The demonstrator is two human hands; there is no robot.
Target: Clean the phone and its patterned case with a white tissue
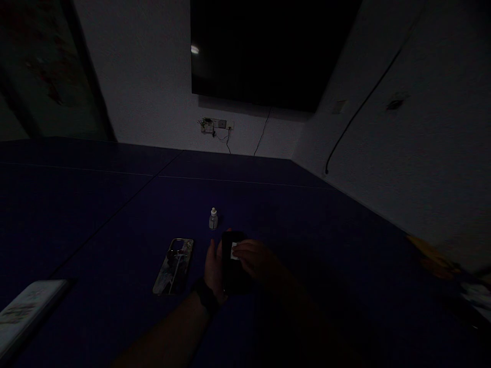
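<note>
In the dim light, my left hand (214,268) is wrapped round a dark smartphone (235,281), its screen side up. A small white wipe (234,251) lies against the upper part of the screen. Pressed onto that wipe are the fingers of my right hand (255,258). Just beyond the phone stands a small clear bottle (213,220) with a white cap, upright on the blue surface. To the left of my left hand lies a patterned phone case (174,266) with a camera cutout.
A white box (28,309) sits at the lower left of the blue surface (115,214). Yellow and white items (433,258) lie at the right edge. On the far wall hang a large dark screen (264,51) and sockets with cables (220,125).
</note>
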